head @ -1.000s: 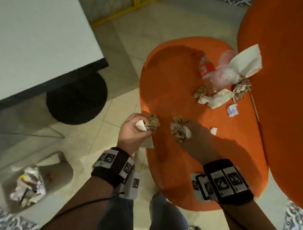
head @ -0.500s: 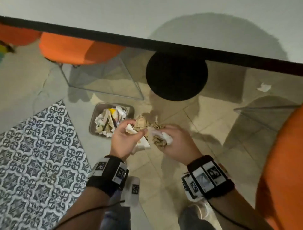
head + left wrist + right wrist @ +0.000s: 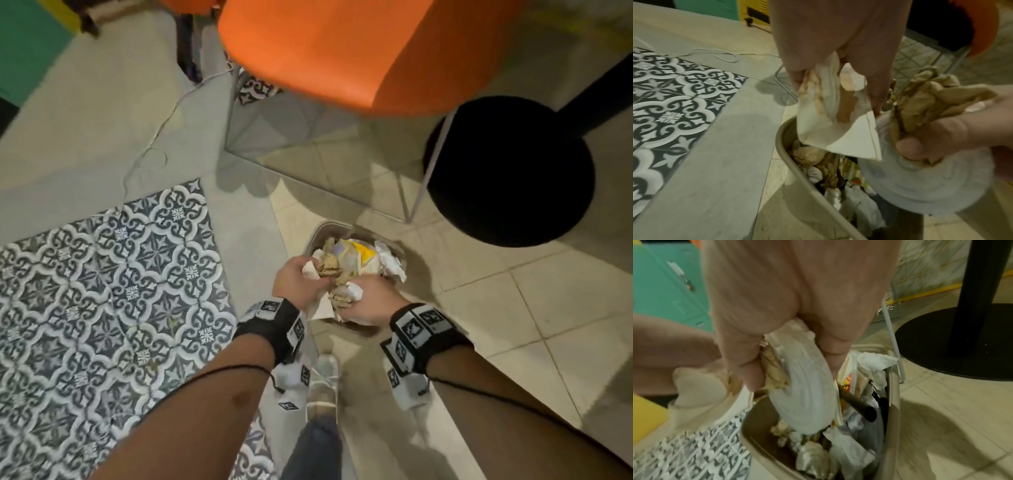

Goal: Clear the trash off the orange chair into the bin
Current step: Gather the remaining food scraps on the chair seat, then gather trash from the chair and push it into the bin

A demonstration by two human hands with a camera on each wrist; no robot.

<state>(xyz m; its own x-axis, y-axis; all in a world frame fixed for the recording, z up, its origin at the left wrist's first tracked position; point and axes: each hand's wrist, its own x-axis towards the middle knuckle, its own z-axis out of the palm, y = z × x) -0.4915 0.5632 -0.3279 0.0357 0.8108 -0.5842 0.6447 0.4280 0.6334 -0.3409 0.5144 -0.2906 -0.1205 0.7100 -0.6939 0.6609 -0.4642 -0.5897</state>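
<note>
Both hands hover together right above the beige bin (image 3: 321,229), which is heaped with crumpled paper and wrappers. My left hand (image 3: 306,278) grips a stained white napkin (image 3: 840,133) that hangs over the bin's rim (image 3: 784,149). My right hand (image 3: 358,298) holds a wad of crumpled brown paper (image 3: 931,99) together with a round white plastic lid (image 3: 803,395), tilted down into the bin's mouth (image 3: 750,430). The two bundles touch each other. An orange chair seat (image 3: 325,51) stands beyond the bin; no trash shows on it.
A round black table base (image 3: 510,171) and its post stand right of the bin. Thin metal chair legs (image 3: 428,164) come down just behind it. A patterned tile strip (image 3: 102,291) and a loose white cable (image 3: 150,150) lie on the left. My shoe (image 3: 323,383) is near the bin.
Both hands lifted trash off the orange chair, swung left and came down over the bin, still holding it. The view turned from the chair to the floor and bin.
</note>
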